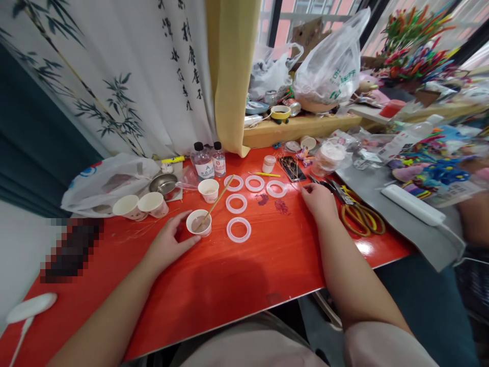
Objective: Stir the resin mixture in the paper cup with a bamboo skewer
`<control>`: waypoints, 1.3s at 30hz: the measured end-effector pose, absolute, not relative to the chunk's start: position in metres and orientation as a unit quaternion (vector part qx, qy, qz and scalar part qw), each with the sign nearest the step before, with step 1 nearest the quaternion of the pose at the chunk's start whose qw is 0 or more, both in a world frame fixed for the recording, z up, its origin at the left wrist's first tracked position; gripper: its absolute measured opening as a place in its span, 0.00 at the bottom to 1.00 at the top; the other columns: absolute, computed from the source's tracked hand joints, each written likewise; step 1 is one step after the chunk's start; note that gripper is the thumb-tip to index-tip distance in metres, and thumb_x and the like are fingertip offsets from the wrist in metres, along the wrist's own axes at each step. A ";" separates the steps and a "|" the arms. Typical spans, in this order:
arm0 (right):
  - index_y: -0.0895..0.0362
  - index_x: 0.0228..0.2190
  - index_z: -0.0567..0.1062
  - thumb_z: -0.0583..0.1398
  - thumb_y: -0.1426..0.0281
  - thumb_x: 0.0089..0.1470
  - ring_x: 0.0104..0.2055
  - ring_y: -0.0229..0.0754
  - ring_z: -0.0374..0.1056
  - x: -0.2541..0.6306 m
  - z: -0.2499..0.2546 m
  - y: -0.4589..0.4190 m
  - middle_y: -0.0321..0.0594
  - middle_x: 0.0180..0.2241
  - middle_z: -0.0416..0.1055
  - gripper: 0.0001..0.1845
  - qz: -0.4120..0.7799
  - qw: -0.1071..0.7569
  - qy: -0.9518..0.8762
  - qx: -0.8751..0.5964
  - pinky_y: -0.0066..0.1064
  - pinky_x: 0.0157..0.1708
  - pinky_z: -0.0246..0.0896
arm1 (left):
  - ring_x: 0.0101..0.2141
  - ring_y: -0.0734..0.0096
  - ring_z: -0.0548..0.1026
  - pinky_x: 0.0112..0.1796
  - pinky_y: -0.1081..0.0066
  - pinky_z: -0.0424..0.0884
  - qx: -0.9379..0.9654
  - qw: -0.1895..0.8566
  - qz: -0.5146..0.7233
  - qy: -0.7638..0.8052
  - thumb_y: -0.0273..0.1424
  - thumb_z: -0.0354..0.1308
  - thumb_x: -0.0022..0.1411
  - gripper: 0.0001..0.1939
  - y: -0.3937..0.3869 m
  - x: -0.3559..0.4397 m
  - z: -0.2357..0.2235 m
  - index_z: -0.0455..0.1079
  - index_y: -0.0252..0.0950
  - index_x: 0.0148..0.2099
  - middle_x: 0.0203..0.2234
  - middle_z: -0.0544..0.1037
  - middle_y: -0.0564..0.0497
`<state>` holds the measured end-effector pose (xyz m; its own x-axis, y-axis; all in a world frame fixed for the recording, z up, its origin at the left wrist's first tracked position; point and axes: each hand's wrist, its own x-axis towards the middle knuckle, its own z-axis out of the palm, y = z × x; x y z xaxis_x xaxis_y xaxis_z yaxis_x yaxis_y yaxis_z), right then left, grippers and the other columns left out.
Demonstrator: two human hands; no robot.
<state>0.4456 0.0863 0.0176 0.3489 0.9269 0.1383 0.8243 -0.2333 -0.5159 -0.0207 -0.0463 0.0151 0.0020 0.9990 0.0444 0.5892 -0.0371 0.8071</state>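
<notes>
My left hand curls around a paper cup of cloudy liquid, thumb and fingers at its sides. A thin wooden stick leans in that cup. Just behind stands a second paper cup. Several translucent ring molds lie to the right of the cups. My right hand rests at the table's right side, fingertips pinched together beside thin dried stems that lie over a dark phone. What the fingertips hold, if anything, is too small to make out. Scissors lie right of this hand.
Bottles labelled A and B stand at the back. Two paper cups and a metal bowl sit at left. A grey mat carries a white device and craft pieces. Another person's arm shows at far right.
</notes>
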 end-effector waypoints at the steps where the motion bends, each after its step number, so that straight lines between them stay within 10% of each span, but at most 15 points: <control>1: 0.59 0.38 0.86 0.63 0.66 0.56 0.42 0.55 0.76 0.445 0.018 0.086 0.56 0.42 0.83 0.14 0.101 0.268 -0.561 -0.776 0.42 0.48 0.66 | 0.59 0.46 0.77 0.59 0.46 0.72 0.643 0.308 0.329 0.620 0.47 0.71 0.56 0.38 -0.047 -0.018 0.014 0.68 0.42 0.65 0.61 0.78 0.39; 8: 0.59 0.36 0.82 0.62 0.60 0.56 0.35 0.50 0.72 0.443 0.018 0.082 0.50 0.34 0.81 0.15 0.129 0.402 -0.524 -0.740 0.41 0.41 0.65 | 0.54 0.48 0.79 0.57 0.47 0.72 0.639 0.304 0.328 0.625 0.48 0.71 0.58 0.31 -0.049 -0.005 0.013 0.71 0.44 0.59 0.56 0.81 0.42; 13: 0.58 0.39 0.79 0.62 0.52 0.56 0.26 0.41 0.63 0.427 0.023 0.072 0.40 0.29 0.75 0.22 0.188 0.521 -0.487 -0.675 0.34 0.28 0.61 | 0.60 0.46 0.74 0.58 0.48 0.71 0.642 0.298 0.360 0.607 0.47 0.74 0.54 0.45 -0.050 -0.016 0.004 0.62 0.43 0.69 0.65 0.72 0.38; 23: 0.55 0.35 0.79 0.72 0.55 0.53 0.20 0.33 0.61 0.351 0.072 0.004 0.33 0.25 0.71 0.17 0.386 0.612 -0.493 -0.484 0.27 0.19 0.55 | 0.45 0.58 0.77 0.43 0.59 0.77 0.626 0.079 0.568 0.529 0.39 0.59 0.70 0.10 -0.068 -0.039 0.028 0.72 0.44 0.50 0.43 0.78 0.49; 30: 0.53 0.33 0.81 0.74 0.61 0.54 0.20 0.30 0.58 0.281 0.100 -0.059 0.35 0.29 0.76 0.11 0.603 0.517 -0.505 -0.337 0.25 0.19 0.53 | 0.41 0.65 0.81 0.43 0.63 0.78 0.783 0.060 0.446 0.429 0.27 0.61 0.67 0.09 -0.094 -0.008 0.119 0.75 0.45 0.48 0.40 0.81 0.52; 39: 0.54 0.31 0.78 0.73 0.56 0.51 0.26 0.35 0.64 0.187 0.110 -0.028 0.34 0.26 0.73 0.17 0.660 0.442 -0.539 -0.280 0.28 0.26 0.60 | 0.59 0.54 0.76 0.51 0.58 0.79 0.675 0.080 0.510 0.526 0.40 0.63 0.69 0.09 -0.043 0.009 0.166 0.78 0.41 0.45 0.55 0.77 0.44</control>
<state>0.1869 -0.0275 0.1096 -0.4525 0.8854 0.1064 -0.2820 -0.0289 -0.9590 0.0085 -0.0433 0.1658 -0.0749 0.7931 0.6045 0.6288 -0.4330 0.6459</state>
